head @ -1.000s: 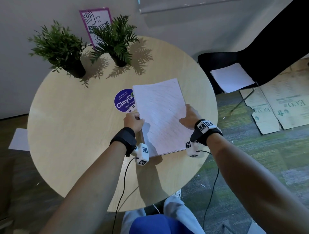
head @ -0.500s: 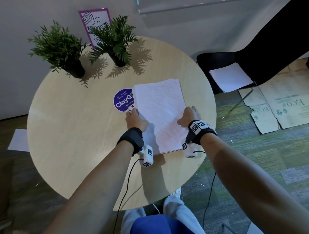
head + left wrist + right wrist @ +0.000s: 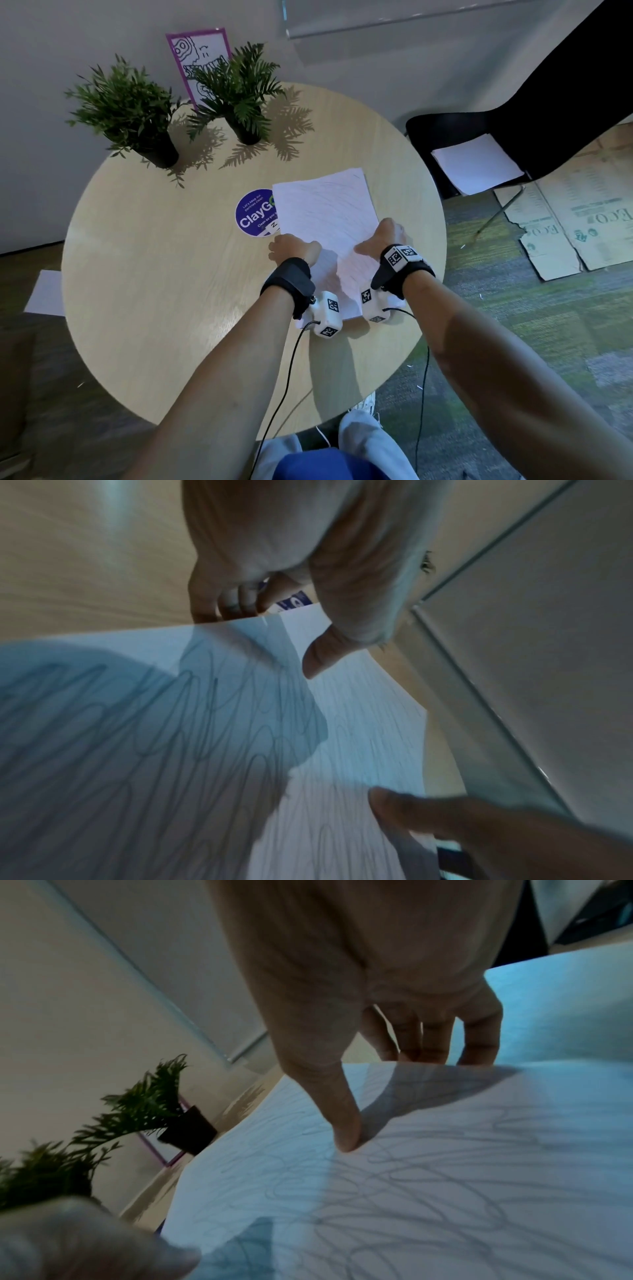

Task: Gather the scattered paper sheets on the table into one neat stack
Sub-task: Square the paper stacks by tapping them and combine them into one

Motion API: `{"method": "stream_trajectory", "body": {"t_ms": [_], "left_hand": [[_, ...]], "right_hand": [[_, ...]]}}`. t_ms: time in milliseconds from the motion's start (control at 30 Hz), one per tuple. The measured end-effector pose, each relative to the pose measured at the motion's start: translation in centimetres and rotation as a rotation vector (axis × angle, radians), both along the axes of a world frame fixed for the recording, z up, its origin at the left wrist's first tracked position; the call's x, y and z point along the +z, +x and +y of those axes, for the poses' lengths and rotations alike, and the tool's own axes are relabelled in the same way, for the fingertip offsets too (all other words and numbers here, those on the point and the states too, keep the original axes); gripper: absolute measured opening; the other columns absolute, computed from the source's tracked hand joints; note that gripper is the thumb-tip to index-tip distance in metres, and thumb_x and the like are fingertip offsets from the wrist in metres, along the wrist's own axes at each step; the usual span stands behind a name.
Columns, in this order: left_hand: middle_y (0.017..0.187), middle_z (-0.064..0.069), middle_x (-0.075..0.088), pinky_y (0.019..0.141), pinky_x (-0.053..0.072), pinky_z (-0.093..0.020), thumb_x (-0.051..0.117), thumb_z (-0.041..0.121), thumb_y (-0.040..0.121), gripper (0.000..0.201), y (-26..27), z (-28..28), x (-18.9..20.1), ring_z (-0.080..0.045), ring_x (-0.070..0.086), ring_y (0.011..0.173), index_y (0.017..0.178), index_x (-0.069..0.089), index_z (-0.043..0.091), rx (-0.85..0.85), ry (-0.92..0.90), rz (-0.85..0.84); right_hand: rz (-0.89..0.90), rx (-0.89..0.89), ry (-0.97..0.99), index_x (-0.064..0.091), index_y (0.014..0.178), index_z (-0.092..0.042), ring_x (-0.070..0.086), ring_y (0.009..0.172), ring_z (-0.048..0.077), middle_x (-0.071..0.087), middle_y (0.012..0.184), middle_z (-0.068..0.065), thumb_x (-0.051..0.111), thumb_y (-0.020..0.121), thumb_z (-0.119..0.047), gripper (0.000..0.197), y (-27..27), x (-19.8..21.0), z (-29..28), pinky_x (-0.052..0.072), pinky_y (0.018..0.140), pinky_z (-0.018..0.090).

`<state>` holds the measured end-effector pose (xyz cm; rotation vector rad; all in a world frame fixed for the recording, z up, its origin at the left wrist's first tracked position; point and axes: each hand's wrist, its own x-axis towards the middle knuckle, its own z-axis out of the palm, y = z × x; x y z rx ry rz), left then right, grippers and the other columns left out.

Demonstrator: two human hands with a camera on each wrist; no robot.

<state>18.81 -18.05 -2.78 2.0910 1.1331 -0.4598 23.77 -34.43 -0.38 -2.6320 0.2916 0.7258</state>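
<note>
Two hands are gripping one stack of scribbled paper sheets (image 3: 325,219) near the middle of the round wooden worktop (image 3: 154,274). My left hand (image 3: 293,248) is pinching the stack's left edge, thumb (image 3: 322,653) lying on top and fingers (image 3: 236,601) curling underneath. My right hand (image 3: 383,236) is clasping the right edge the same way, thumb (image 3: 339,1118) pressing on the top sheet and fingers (image 3: 431,1034) tucking under it. The stack's far left corner is overlapping a round purple ClayGo sticker (image 3: 253,214). Two potted plants (image 3: 126,109) are standing at the far side of the worktop. More white sheets (image 3: 476,164) are lying on a black chair (image 3: 548,113) to my right
</note>
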Motion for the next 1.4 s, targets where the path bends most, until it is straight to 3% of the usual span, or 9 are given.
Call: {"method": "stream_trajectory", "body": {"t_ms": [167,267,400,533,733,933,1133,1267,1400], "left_hand": [[0.128,-0.014,0.054,0.096,0.051,-0.043,0.065,0.025,0.072,0.063,0.2,1.1,-0.4,-0.033,0.055,0.115,0.127,0.043,0.006,0.159,-0.084,-0.022],[0.131,-0.014,0.051,0.098,0.049,-0.041,0.066,0.024,0.074,0.061,0.3,1.1,-0.5,-0.031,0.052,0.117,0.127,0.042,0.005,0.184,-0.090,-0.030],[0.133,-0.015,0.044,0.079,0.041,-0.032,0.064,0.024,0.080,0.046,0.5,0.6,-0.2,-0.024,0.041,0.101,0.118,0.045,0.008,0.143,-0.098,0.026],[0.138,-0.016,0.032,0.096,0.039,-0.038,0.064,0.028,0.078,0.057,0.4,-0.1,0.5,-0.035,0.035,0.124,0.128,0.042,0.012,0.142,-0.029,0.073],[0.137,-0.017,0.030,0.088,0.049,-0.040,0.065,0.025,0.078,0.068,0.4,-0.8,1.2,-0.037,0.049,0.114,0.137,0.033,0.014,0.205,-0.103,0.021],[0.133,-0.011,0.045,0.103,0.038,-0.045,0.062,0.029,0.076,0.068,0.0,-0.7,1.3,-0.035,0.039,0.123,0.138,0.036,0.021,0.222,-0.083,-0.016],[0.138,-0.014,0.031,0.077,0.040,-0.036,0.061,0.022,0.080,0.063,0.0,-0.7,1.6,-0.036,0.044,0.118,0.139,0.038,0.021,0.267,-0.147,-0.055],[0.132,-0.010,0.046,0.096,0.045,-0.043,0.061,0.026,0.076,0.066,0.0,-0.5,1.7,-0.033,0.044,0.117,0.138,0.039,0.023,0.270,-0.152,-0.060],[0.121,-0.005,0.057,0.100,0.043,-0.048,0.059,0.025,0.071,0.067,-0.2,-0.7,1.6,-0.033,0.050,0.111,0.135,0.040,0.024,0.288,-0.159,-0.091]], "right_hand": [[0.057,-0.114,0.059,0.047,0.072,-0.008,0.057,0.081,0.026,0.062,0.098,0.010,0.088,0.073,-0.026,0.045,0.5,0.3,-0.1,0.043,0.058,0.029],[0.109,-0.144,0.092,0.057,0.097,0.000,0.060,0.095,0.029,0.055,0.099,0.008,0.085,0.077,-0.021,0.040,0.4,0.5,-0.4,0.043,0.063,0.029],[0.131,-0.163,0.081,0.059,0.109,-0.003,0.059,0.105,0.029,0.062,0.115,0.013,0.085,0.076,-0.023,0.047,0.7,-0.2,-0.3,0.045,0.072,0.031],[0.082,-0.111,-0.066,0.059,0.112,-0.007,0.041,0.126,0.030,0.046,0.130,0.014,0.080,0.079,-0.021,0.042,0.6,-1.4,0.9,0.040,0.070,0.029],[0.063,-0.120,-0.122,0.048,0.125,-0.008,0.044,0.121,0.030,0.042,0.134,0.014,0.072,0.082,-0.016,0.050,0.7,-2.7,2.0,0.033,0.074,0.031],[0.046,-0.136,-0.074,0.043,0.128,-0.008,0.053,0.118,0.031,0.049,0.132,0.012,0.072,0.083,-0.017,0.054,0.5,-2.8,1.5,0.044,0.086,0.034],[0.016,-0.145,-0.138,0.050,0.107,-0.015,0.057,0.090,0.026,0.060,0.102,0.004,0.077,0.073,-0.029,0.045,0.5,-2.9,1.3,0.049,0.083,0.035],[0.028,-0.150,-0.086,0.049,0.122,-0.009,0.057,0.109,0.031,0.057,0.118,0.009,0.076,0.076,-0.025,0.056,0.4,-3.5,1.4,0.051,0.090,0.039],[0.021,-0.164,-0.050,0.051,0.119,-0.008,0.057,0.107,0.033,0.056,0.118,0.012,0.078,0.076,-0.021,0.052,0.3,-3.6,1.2,0.047,0.072,0.034]]}}
